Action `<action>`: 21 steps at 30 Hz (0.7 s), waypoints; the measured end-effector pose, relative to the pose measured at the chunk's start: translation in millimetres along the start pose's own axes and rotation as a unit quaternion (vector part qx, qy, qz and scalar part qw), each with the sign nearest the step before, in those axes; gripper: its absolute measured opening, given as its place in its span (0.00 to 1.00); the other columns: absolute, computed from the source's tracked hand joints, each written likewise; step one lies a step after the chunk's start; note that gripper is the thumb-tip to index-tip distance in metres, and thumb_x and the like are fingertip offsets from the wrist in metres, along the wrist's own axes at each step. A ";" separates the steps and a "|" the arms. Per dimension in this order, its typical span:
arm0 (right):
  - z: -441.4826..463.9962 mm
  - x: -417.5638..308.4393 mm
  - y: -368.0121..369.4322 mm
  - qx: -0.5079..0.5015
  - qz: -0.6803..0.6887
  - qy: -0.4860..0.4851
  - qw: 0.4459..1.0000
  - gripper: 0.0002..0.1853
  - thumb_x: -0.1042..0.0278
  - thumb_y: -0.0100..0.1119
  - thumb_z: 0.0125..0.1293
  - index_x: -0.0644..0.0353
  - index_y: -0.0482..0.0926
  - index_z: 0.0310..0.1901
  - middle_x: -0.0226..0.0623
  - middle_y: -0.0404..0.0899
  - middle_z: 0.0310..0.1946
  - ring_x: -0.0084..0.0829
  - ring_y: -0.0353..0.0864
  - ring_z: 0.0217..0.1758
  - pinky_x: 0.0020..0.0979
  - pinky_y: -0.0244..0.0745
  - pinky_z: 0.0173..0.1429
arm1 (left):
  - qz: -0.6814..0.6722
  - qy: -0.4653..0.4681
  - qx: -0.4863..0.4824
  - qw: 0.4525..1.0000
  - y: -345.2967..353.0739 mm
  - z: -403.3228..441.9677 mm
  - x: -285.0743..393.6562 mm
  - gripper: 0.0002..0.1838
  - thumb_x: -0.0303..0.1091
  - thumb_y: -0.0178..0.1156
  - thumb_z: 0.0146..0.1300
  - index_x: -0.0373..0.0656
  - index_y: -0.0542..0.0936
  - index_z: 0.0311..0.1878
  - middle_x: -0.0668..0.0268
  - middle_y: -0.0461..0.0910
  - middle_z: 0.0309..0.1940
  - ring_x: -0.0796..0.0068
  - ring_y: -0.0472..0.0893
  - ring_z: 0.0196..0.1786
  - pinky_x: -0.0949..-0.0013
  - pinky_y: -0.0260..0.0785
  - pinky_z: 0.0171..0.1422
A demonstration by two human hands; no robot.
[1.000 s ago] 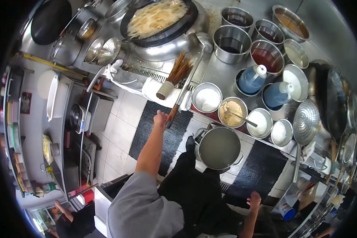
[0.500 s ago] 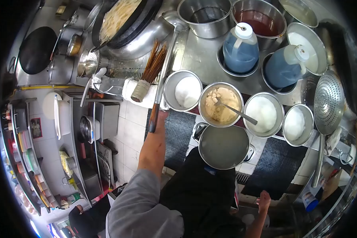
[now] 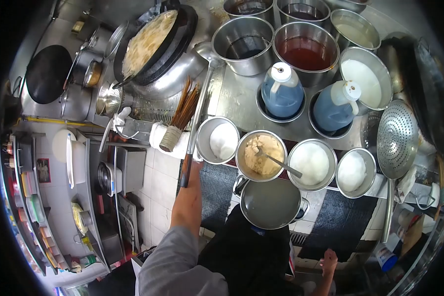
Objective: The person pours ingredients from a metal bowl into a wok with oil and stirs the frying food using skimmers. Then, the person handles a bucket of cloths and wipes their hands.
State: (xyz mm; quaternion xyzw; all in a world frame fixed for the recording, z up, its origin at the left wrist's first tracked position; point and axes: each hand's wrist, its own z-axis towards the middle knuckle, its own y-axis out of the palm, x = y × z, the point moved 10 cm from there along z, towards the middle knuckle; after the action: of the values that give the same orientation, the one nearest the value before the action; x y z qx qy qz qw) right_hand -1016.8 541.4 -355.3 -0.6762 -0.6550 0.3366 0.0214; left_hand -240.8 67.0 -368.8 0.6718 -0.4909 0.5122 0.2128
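My left hand is at the counter edge, beside the ladle's wooden-ended handle. Its fingers are hidden beyond the edge, by the white cloth and a steel bowl of white granules. The ladle lies with its head toward the wok. Down at my right side hangs my right hand, its fingers curled with nothing visible in them. A bowl of tan powder holds a spoon. Below it is a pot of cloudy liquid, close against my dark apron.
A wok of bubbling oil is at upper left, near a bamboo brush. Blue-liquid jugs stand in bowls before large steel pots. A perforated strainer lies right. Shelves line the left; black mats cover floor.
My view has shifted, so the counter and its bowls sit lower and slightly left, with more pots showing at the back. Both hands keep nearly the same pose; my right hand hangs slightly lower in view.
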 end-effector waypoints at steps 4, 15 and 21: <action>3.2 -4.4 -0.5 0.007 -0.020 -0.018 1.000 0.17 0.63 0.56 0.71 0.66 0.79 0.55 0.35 0.80 0.30 0.23 0.78 0.23 0.27 0.70 0.21 | 0.070 0.008 0.008 0.998 -2.5 -5.8 -4.8 0.18 0.42 0.57 0.69 0.37 0.78 0.53 0.56 0.83 0.46 0.63 0.83 0.48 0.60 0.77 0.52; 5.5 -3.8 -1.2 -0.011 -0.030 -0.018 0.999 0.17 0.60 0.55 0.71 0.63 0.80 0.52 0.34 0.81 0.32 0.24 0.80 0.26 0.26 0.73 0.23 | 0.250 0.030 0.038 0.967 -24.5 -31.6 -36.3 0.18 0.41 0.59 0.68 0.37 0.79 0.52 0.55 0.83 0.47 0.63 0.83 0.48 0.61 0.77 0.52; -10.0 -25.8 2.7 0.024 -0.023 -0.034 0.999 0.15 0.61 0.54 0.71 0.66 0.81 0.45 0.36 0.81 0.30 0.26 0.81 0.25 0.27 0.72 0.21 | 0.334 0.036 0.068 0.940 -48.0 -50.7 -51.8 0.17 0.41 0.60 0.67 0.37 0.80 0.51 0.55 0.84 0.47 0.63 0.83 0.49 0.62 0.76 0.52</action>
State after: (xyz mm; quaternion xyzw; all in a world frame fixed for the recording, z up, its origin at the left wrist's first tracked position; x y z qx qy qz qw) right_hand -1007.5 521.9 -337.8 -0.6482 -0.6625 0.3747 0.0233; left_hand -222.6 150.3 -385.4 0.4632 -0.6430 0.6099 0.0015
